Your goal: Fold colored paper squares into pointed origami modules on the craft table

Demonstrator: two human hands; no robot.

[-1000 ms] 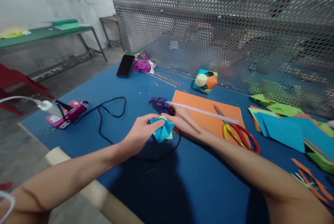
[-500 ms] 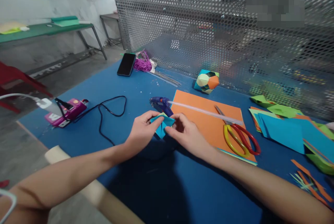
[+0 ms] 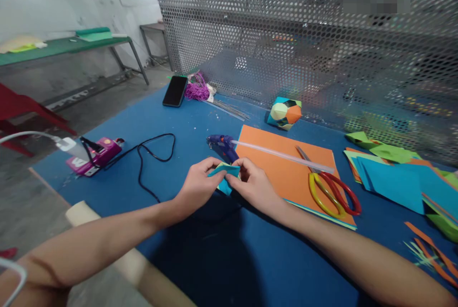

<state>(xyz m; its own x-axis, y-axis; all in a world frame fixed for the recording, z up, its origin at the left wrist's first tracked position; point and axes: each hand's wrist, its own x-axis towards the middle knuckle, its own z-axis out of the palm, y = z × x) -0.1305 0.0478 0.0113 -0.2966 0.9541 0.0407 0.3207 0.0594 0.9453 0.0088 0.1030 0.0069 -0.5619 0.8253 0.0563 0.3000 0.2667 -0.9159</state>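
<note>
Between my two hands is a small folded piece of blue paper with pale green showing at its edges. My left hand pinches its left side, thumb on the near face. On the other side my right hand grips it with thumb and fingers, which partly hide it. Just beyond them lies a dark blue glue gun with a long clear glue stick in its back. The stick rests across a stack of orange paper, where scissors with red and yellow handles also lie.
A folded paper ball sits near the perforated metal panel. Coloured paper sheets and strips lie at right. At left are a purple power strip, a black cord and a phone.
The blue paper has been tilted and folded between my fingers, its upper edge now a narrow flat band. Both hands stay in nearly the same place; the view has shifted slightly.
</note>
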